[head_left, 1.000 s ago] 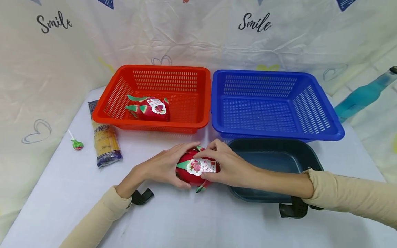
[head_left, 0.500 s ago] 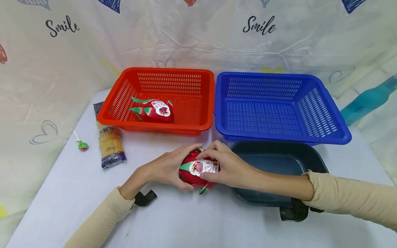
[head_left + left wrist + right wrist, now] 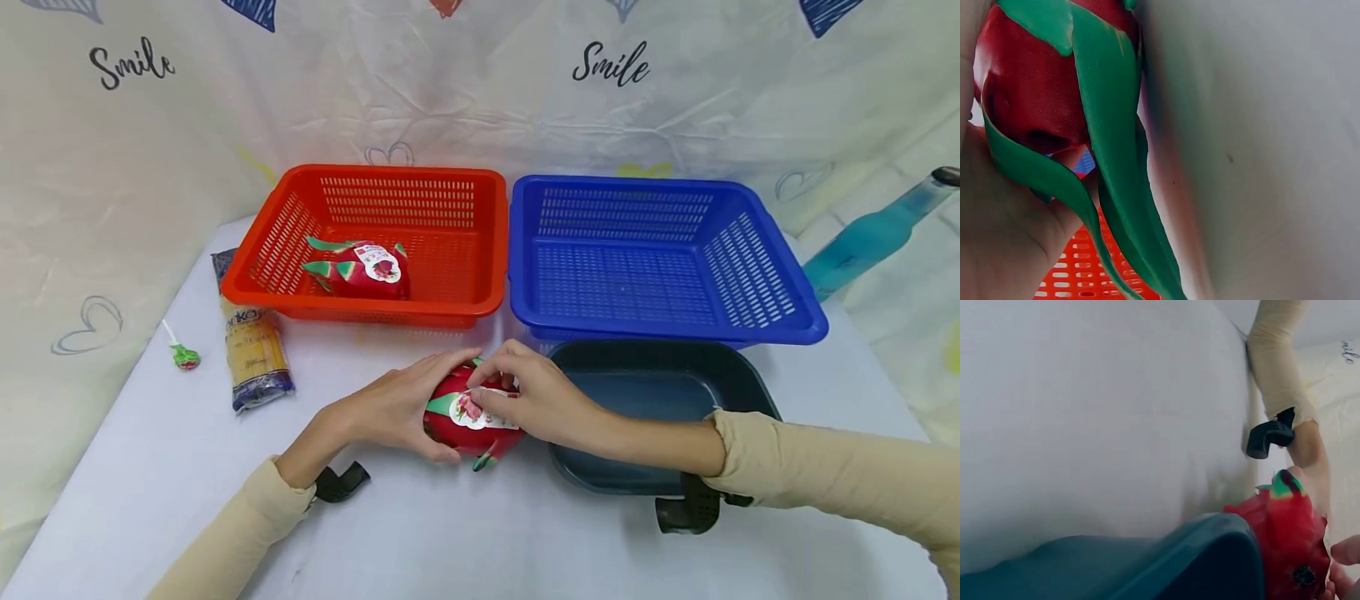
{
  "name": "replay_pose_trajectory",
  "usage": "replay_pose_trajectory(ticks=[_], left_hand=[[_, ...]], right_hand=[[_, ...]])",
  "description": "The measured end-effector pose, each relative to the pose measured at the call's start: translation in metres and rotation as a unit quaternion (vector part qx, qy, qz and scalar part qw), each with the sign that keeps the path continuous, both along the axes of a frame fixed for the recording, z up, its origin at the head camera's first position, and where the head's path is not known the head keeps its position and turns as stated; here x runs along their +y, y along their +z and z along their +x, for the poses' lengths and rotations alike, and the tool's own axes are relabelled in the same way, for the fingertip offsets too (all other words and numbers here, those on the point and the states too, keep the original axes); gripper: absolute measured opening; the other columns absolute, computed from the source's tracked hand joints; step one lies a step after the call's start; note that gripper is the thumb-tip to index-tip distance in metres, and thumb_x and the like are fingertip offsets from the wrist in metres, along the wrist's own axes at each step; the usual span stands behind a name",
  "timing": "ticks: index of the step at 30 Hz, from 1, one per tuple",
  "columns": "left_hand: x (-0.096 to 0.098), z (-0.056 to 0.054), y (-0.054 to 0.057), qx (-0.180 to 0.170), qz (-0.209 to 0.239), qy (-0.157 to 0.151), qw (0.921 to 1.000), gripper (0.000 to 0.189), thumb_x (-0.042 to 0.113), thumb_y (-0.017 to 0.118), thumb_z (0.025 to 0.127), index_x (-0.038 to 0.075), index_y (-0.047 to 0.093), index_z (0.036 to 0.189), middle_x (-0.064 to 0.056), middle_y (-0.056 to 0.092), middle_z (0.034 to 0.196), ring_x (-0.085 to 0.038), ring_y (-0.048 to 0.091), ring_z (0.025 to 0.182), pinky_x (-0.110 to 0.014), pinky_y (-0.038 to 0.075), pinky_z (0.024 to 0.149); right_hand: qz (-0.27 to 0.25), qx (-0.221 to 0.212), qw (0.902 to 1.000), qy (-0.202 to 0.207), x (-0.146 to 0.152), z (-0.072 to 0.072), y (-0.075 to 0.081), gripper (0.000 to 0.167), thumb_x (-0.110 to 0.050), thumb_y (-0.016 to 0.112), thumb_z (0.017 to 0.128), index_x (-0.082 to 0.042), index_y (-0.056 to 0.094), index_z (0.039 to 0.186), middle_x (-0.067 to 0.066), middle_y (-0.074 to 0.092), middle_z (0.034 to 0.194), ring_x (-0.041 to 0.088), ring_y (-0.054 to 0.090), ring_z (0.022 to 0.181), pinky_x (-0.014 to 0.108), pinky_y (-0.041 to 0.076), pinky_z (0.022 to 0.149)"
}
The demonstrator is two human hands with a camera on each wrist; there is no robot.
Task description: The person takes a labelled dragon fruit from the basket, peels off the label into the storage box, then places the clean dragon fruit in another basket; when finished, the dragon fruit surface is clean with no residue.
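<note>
My left hand (image 3: 401, 406) grips a red dragon fruit (image 3: 453, 433) from its left side, thumb in front and fingers behind. Green leaf tips hang down past the palm in the left wrist view. Across the fruit's top lies a white sticker (image 3: 491, 417) with a fruit picture. My right hand (image 3: 543, 396) comes over from the right, thumb and index fingertip pinched together at the sticker's upper edge. Another stickered dragon fruit (image 3: 367, 273) lies in the red basket (image 3: 442, 304) behind.
A blue basket (image 3: 675, 329) stands beside the red one. Under my right forearm sits a dark teal tray (image 3: 600, 482). At the left are a pasta packet (image 3: 258, 354) and a lollipop (image 3: 185, 357); a bottle of blue liquid (image 3: 862, 242) stands at the right.
My right thumb has moved up and left over the sticker, closing toward the index fingertip. The left hand keeps its hold on the dragon fruit; the head view shifts slightly.
</note>
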State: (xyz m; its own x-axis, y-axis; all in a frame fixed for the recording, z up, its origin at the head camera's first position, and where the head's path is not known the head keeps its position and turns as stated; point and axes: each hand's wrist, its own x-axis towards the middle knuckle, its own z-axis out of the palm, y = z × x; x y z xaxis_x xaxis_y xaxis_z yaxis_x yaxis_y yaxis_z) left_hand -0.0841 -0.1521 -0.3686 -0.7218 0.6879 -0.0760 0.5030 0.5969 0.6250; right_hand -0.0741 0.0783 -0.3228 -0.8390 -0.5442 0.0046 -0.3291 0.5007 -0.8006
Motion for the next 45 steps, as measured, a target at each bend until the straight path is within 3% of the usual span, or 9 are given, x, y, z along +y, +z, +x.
replay_pose_trajectory(ticks=[5, 16, 23, 31, 45], left_hand=[[0.0007, 0.0, 0.0012, -0.001, -0.003, -0.007, 1.0, 0.11, 0.056, 0.082, 0.066, 0.028, 0.019, 0.153, 0.011, 0.043, 0.14, -0.001, 0.042, 0.124, -0.027, 0.053, 0.09], [0.0005, -0.0007, 0.002, 0.012, -0.008, -0.009, 0.9999, 0.111, 0.056, 0.082, 0.066, 0.026, 0.02, 0.153, 0.011, 0.045, 0.138, -0.001, 0.043, 0.123, -0.028, 0.053, 0.091], [-0.0006, 0.001, 0.0031, 0.01, -0.009, -0.006, 0.9999, 0.112, 0.056, 0.082, 0.066, 0.036, 0.015, 0.152, 0.012, 0.044, 0.139, 0.0, 0.042, 0.124, -0.028, 0.053, 0.092], [0.0002, 0.001, 0.0019, 0.004, -0.003, -0.008, 1.0, 0.11, 0.055, 0.082, 0.066, 0.039, 0.014, 0.152, 0.013, 0.043, 0.139, 0.001, 0.041, 0.124, -0.027, 0.052, 0.093], [-0.001, 0.0004, 0.0007, 0.008, -0.009, -0.004, 0.9999, 0.11, 0.056, 0.082, 0.067, 0.041, 0.013, 0.152, 0.013, 0.045, 0.137, 0.001, 0.041, 0.123, -0.027, 0.053, 0.092]], right_hand=[[-0.007, 0.001, 0.9999, -0.013, -0.0015, -0.0019, -0.0036, 0.005, -0.014, 0.07, 0.088, -0.014, 0.072, 0.092, 0.002, 0.057, 0.089, 0.012, 0.053, 0.082, 0.02, 0.049, 0.064], [-0.005, -0.018, 0.9998, -0.007, -0.0037, -0.0013, -0.0014, 0.004, -0.015, 0.067, 0.09, -0.013, 0.068, 0.087, 0.002, 0.054, 0.088, 0.013, 0.051, 0.083, 0.019, 0.047, 0.065], [-0.001, 0.013, 0.9998, 0.014, -0.0059, -0.0006, 0.0007, 0.004, -0.011, 0.066, 0.09, -0.013, 0.064, 0.087, 0.002, 0.053, 0.088, 0.011, 0.053, 0.083, 0.019, 0.05, 0.067], [-0.002, 0.041, 0.9987, 0.031, -0.0065, -0.0024, 0.0011, 0.005, -0.009, 0.065, 0.09, -0.013, 0.062, 0.088, 0.001, 0.059, 0.088, 0.011, 0.052, 0.085, 0.019, 0.049, 0.068], [-0.019, 0.002, 0.9979, 0.063, -0.0063, -0.0098, 0.003, 0.004, -0.01, 0.065, 0.091, -0.008, 0.061, 0.09, 0.004, 0.06, 0.089, 0.013, 0.054, 0.085, 0.019, 0.053, 0.069]])
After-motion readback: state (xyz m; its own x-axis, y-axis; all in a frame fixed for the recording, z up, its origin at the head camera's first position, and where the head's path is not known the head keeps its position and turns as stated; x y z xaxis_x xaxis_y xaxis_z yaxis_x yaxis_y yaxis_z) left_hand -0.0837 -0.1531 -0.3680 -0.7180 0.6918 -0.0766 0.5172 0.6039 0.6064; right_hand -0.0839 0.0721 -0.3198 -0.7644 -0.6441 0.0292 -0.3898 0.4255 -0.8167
